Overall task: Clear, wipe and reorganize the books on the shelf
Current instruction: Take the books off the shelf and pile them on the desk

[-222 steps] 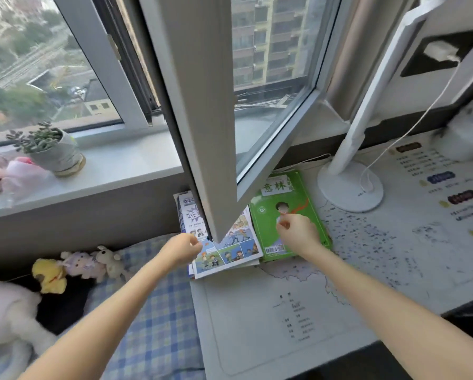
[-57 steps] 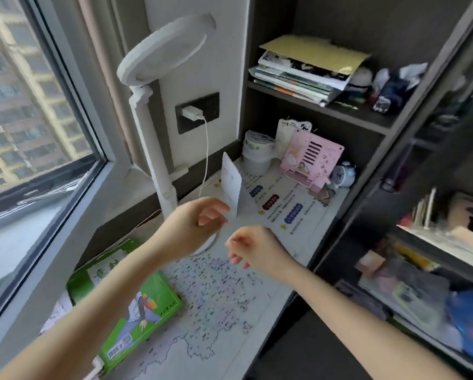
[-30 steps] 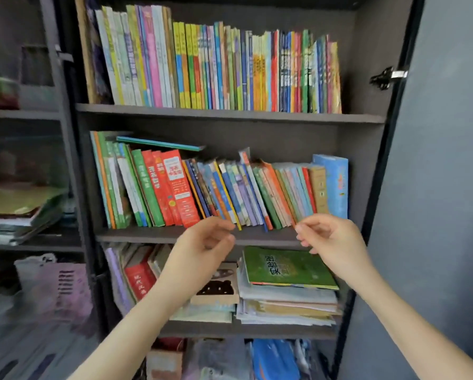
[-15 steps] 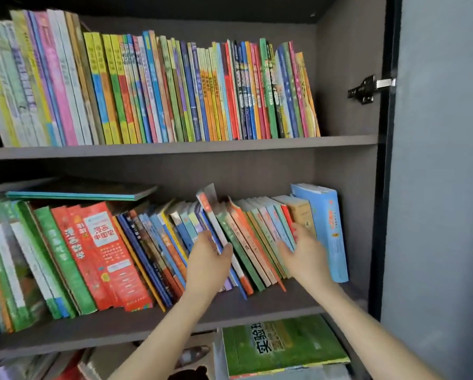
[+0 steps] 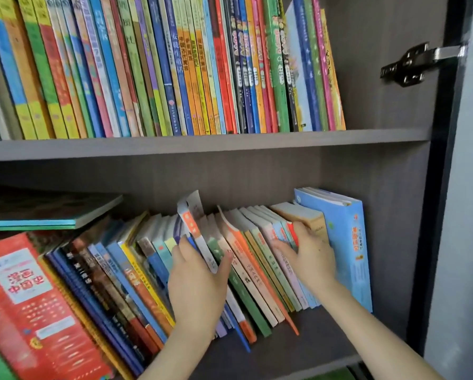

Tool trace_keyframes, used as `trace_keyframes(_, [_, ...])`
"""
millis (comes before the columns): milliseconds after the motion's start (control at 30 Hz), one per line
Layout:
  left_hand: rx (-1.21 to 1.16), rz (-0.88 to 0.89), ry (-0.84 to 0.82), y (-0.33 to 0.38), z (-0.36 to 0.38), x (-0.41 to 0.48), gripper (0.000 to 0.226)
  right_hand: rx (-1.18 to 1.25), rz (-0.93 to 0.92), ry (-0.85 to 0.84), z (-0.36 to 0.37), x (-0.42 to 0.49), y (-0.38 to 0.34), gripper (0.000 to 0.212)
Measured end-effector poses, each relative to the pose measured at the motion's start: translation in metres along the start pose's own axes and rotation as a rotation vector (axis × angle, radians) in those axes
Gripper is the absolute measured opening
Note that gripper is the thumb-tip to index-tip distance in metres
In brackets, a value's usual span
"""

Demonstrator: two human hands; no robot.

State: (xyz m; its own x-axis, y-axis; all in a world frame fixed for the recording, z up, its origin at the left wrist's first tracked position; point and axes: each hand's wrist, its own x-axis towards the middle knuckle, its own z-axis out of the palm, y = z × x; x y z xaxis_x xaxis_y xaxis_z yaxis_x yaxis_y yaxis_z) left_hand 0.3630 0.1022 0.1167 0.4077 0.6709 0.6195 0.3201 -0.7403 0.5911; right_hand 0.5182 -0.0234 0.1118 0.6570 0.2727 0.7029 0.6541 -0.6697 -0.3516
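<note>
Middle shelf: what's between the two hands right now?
In the head view, several thin leaning books, green, cream and orange-spined, fill the gap between the left hand and the right hand; nothing else lies there.

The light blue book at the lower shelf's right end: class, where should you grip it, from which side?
Probably pinch the light blue book near its top from the front: it stands taller than the tan book, with free space on its right.
</note>
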Motion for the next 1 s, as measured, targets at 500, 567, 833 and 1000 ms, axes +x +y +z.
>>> trace_keyframes(500, [-0.06, -0.008, -0.006, 0.021, 0.017, 0.008, 0.074, -0.045, -0.059, 0.159, -0.011, -0.032, 0.001, 0.064])
trace_keyframes(567, [-0.131, -0.057, 0.006, 0.021, 0.015, 0.006, 0.068, 0.016, -0.089, 0.313, -0.024, -0.051, 0.01, 0.067])
trace_keyframes(833, [-0.25, -0.168, 0.044, 0.027, -0.022, -0.032, 0.055, 0.138, -0.007, 0.213, -0.027, -0.1, 0.029, 0.074])
trace_keyframes(1000, [-0.459, -0.272, 0.089, 0.032, -0.047, -0.075, 0.052, 0.191, -0.013, 0.211, -0.024, -0.098, 0.031, 0.06])
